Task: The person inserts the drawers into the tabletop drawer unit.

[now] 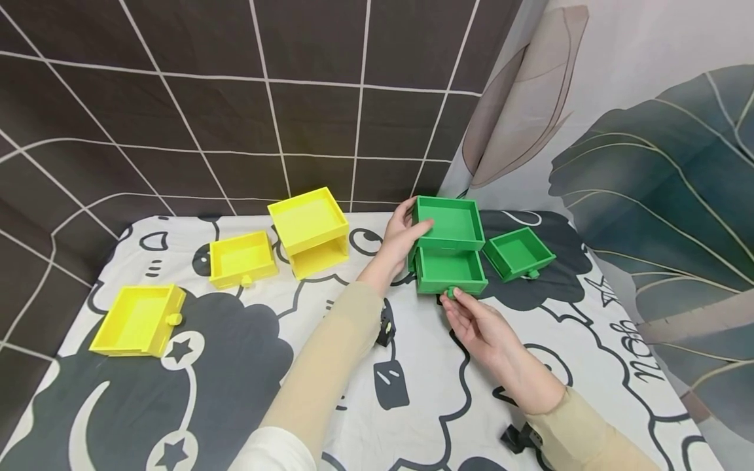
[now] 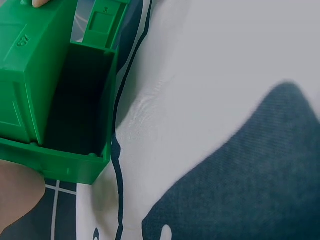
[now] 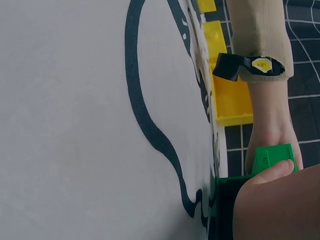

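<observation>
A green cabinet [image 1: 450, 221] with a recessed top stands at the back, right of centre. My left hand [image 1: 399, 237] grips its left side, the thumb lying over the top edge. A green drawer [image 1: 450, 267] sticks out of the cabinet's front. My right hand [image 1: 480, 327] pinches the drawer's round knob [image 1: 451, 292] between thumb and fingers. The left wrist view shows the dark hollow of the cabinet [image 2: 70, 170] beside a green drawer. Another green drawer [image 1: 518, 254], loose, lies right of the cabinet, its knob facing front.
A yellow cabinet [image 1: 309, 226] with an open front stands left of the green one. Two loose yellow drawers [image 1: 243, 258] lie further left, the nearer one [image 1: 137, 320] with its knob turned right. A patterned cloth [image 1: 424, 425] covers the surface; a dark gridded cloth [image 1: 318, 118] hangs behind.
</observation>
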